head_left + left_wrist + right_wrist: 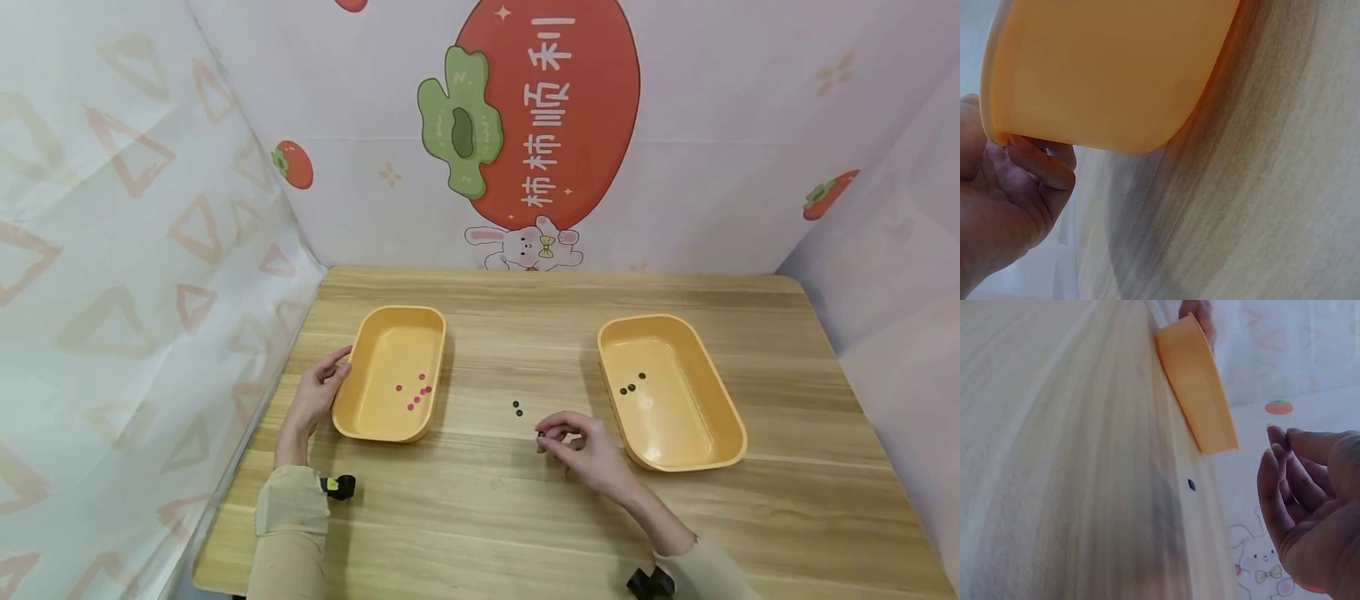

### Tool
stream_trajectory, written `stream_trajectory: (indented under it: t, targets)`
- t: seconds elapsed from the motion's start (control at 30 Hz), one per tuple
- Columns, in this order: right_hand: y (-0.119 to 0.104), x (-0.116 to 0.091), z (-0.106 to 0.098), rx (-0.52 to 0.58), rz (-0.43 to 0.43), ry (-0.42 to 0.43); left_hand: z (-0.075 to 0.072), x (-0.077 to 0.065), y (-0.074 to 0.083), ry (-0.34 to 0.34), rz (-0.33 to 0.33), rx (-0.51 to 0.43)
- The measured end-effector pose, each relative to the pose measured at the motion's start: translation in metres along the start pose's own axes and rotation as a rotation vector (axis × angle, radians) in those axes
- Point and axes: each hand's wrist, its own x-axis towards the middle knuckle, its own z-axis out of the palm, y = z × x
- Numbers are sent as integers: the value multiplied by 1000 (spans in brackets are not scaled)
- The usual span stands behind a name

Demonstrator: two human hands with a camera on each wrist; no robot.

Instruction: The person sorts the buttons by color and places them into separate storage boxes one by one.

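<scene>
In the head view my left hand (317,398) holds the left side of a yellow-orange plastic tray (378,358). The left wrist view shows curled fingers under the rim of that tray (1104,75). Several small pink beads (417,400) lie inside it, towards its right side. Over the middle of the table, my right hand (588,454) pinches a tiny dark bead (541,434) between thumb and forefinger. Just beyond those fingertips, two black beads (517,408) lie on the wood. In the right wrist view the pinched bead is hidden by the fingers.
A second yellow-orange tray (686,417) stands right of my right hand, with three black beads (632,387) near its left wall. Both trays rest on a wooden table (465,517). Printed cloth walls (360,225) rise behind and beside the table.
</scene>
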Motion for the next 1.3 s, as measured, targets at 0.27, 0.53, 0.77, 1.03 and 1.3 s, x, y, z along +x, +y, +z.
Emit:
stream_trajectory:
  t: [0.27, 0.53, 0.77, 1.03, 1.3]
  targets:
    - [-6, -11, -23, -54, -89, 106, 0, 0, 0, 5, 21, 3]
    - [-6, -11, -54, -110, -116, 180, 1, 1, -1, 18, 14, -5]
    - [1, -2, -83, -157, -144, 293, 1, 1, 0, 7, 15, -13]
    - [15, 8, -110, -200, -83, 346, 2, 1, 0, 13, 8, -14]
    - [23, 14, -122, -262, -58, 357, 1, 1, 0, 12, -3, -12]
